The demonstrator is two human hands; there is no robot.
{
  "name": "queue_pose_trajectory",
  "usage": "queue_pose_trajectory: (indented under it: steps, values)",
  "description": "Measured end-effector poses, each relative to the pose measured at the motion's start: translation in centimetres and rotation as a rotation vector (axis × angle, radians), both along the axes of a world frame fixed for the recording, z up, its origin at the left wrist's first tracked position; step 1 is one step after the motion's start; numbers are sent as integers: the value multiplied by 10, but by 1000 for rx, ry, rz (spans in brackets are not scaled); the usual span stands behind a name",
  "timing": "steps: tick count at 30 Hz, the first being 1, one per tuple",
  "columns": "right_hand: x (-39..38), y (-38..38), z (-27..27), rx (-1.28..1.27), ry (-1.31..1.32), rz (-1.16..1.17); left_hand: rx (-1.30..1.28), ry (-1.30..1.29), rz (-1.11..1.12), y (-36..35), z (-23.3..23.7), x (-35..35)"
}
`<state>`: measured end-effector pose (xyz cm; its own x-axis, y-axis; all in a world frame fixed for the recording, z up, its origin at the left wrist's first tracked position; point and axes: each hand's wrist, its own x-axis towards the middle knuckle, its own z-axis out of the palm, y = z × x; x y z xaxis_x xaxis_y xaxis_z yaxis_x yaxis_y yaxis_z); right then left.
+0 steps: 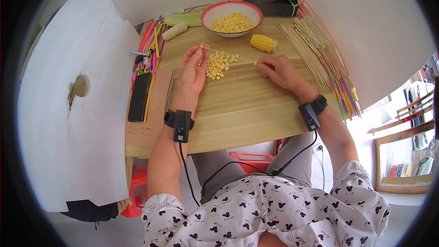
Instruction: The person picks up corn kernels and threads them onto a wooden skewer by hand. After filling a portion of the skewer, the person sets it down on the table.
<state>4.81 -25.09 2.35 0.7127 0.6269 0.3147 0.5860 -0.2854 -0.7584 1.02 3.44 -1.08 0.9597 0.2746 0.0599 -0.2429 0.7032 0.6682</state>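
A thin wooden skewer (pixel 228 53) stretches between my two hands above the table. My left hand (pixel 192 68) pinches its left end, where a yellow corn kernel (pixel 202 46) shows at the fingertips. At the skewer's right end, another corn kernel (pixel 255 63) sits by the fingertips of my right hand (pixel 280 71). Those fingers are closed in a pinch, but whether they grip the kernel, the skewer tip or both is hard to tell. Just beside my left hand, a pile of loose corn kernels (pixel 218 65) lies on the wooden table (pixel 238 110).
Behind stand a red-rimmed bowl (pixel 206 14) of kernels, a partly stripped corn cob (pixel 263 43) and a bare cob (pixel 175 31). At right lie bare skewers (pixel 304 57) and kernel-threaded skewers (pixel 311 32). A phone (pixel 139 97) rests on a brown folder (pixel 141 132) at left.
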Motion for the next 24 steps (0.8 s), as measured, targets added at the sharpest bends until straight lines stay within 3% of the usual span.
queue_pose_trajectory:
  steps: [24]
  values:
    - [-9,8,3,-49,-25,4,-109,-80,92,-7,-2,2]
